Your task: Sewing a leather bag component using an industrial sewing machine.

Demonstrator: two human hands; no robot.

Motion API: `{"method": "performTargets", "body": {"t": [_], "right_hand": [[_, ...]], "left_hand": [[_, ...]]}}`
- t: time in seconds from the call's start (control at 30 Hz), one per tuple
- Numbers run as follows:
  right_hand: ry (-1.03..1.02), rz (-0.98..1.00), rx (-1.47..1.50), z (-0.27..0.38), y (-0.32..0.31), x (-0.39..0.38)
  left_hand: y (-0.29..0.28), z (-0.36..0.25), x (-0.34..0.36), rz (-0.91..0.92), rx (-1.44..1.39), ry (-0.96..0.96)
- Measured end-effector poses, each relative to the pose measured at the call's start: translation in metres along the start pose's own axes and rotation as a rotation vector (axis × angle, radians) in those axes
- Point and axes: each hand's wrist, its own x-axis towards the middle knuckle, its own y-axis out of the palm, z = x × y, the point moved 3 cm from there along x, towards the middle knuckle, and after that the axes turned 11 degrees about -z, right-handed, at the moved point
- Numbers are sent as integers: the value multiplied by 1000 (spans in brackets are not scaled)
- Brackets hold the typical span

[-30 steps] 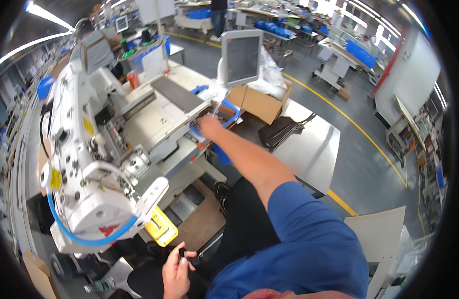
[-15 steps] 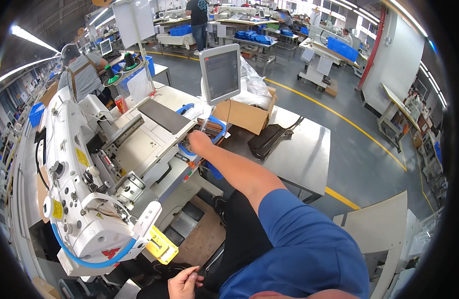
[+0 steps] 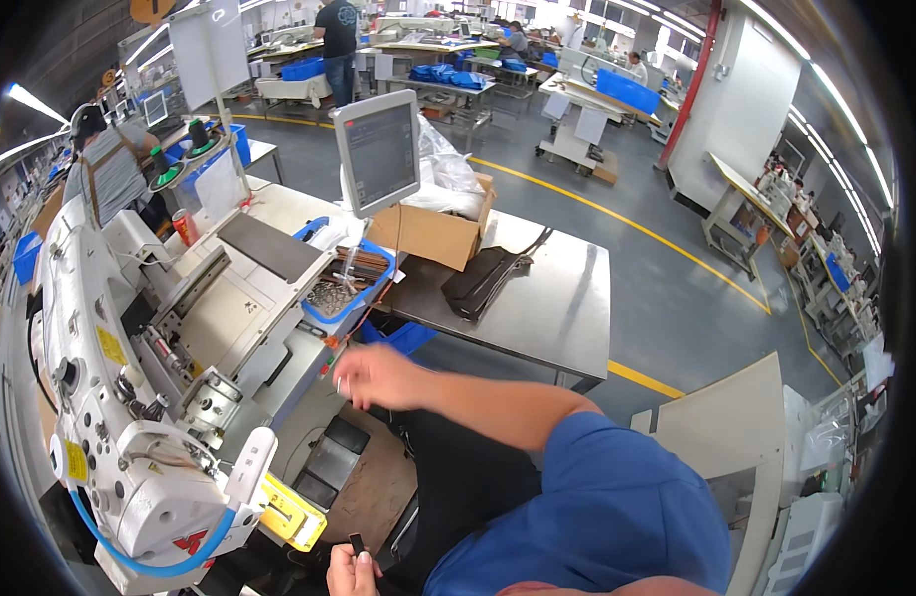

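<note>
My right hand (image 3: 381,377) hovers in front of the sewing machine's table edge, blurred by motion. Its fingertips pinch a small shiny metal piece (image 3: 340,385), too small to make out further. Low in the picture, my left hand (image 3: 352,574) is closed on a small dark strip (image 3: 357,542) that sticks up between thumb and fingers. Beyond my right hand stands a blue bin (image 3: 326,317) with brown strips (image 3: 356,266) and many small metal fittings (image 3: 329,295) inside. The large white sewing machine (image 3: 120,437) fills the left side.
A monitor (image 3: 381,149) rises behind the bin, beside a cardboard box (image 3: 428,233) with clear plastic. A dark bag (image 3: 483,283) lies on the metal table (image 3: 567,288) to the right. Pedals (image 3: 334,452) sit below the machine. Other people work farther off.
My right hand has come out of the blue bin and back toward me with a small metal piece. In my left hand a dark strip now shows. The whole view has shifted.
</note>
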Motion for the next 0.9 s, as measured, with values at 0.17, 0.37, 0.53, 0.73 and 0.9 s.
{"method": "performTargets", "body": {"t": [0.17,0.37,0.53,0.73,0.9], "right_hand": [[84,569,70,22,65,-99],[-27,697,132,29,95,-120],[160,659,199,33,97,-123],[329,698,297,29,102,-130],[453,569,395,26,104,-134]], "left_hand": [[8,6,2,16,-189,-160],[3,0,-3,-32,-187,-144],[-2,4,-8,-57,-195,-170],[-1,3,-10,-147,-184,-83],[0,-8,-8,-162,-99,-56]]}}
